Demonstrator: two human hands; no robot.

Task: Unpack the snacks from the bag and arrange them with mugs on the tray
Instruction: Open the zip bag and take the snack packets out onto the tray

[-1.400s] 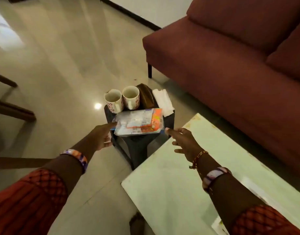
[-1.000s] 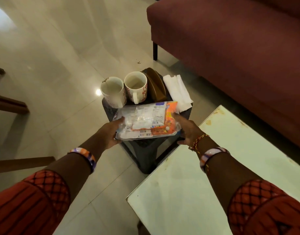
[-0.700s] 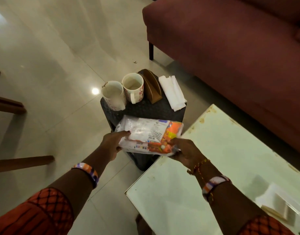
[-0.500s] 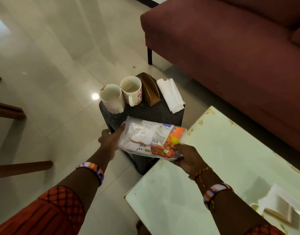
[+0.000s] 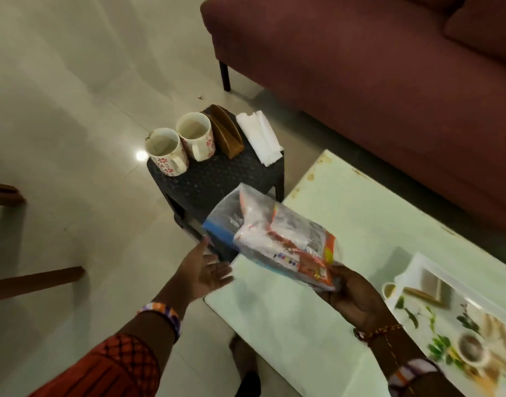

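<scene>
A dark red sofa [image 5: 374,90] fills the far right, standing on a pale tiled floor [image 5: 74,110]. Near and right of centre lies the pale green tabletop [image 5: 374,224] of a low table, and at its near right edge sits a printed tray [image 5: 417,270] with leaf and cup pictures. Just off the tabletop's far left corner stands a small black stool [image 5: 217,179]. On the stool, two white mugs with red flowers [image 5: 166,151] stand side by side at the far left, touching or nearly so; beside them to the right is a brown holder [image 5: 224,131], then a folded white napkin stack [image 5: 260,140] at the far right edge. The snack bag [image 5: 274,242], clear plastic with orange and blue packets inside, is held tilted in the air over the tabletop's left corner. The right hand [image 5: 354,296] grips its near right end from below. The left hand [image 5: 206,270] is spread wide, palm up, just left of the bag and not touching it
</scene>
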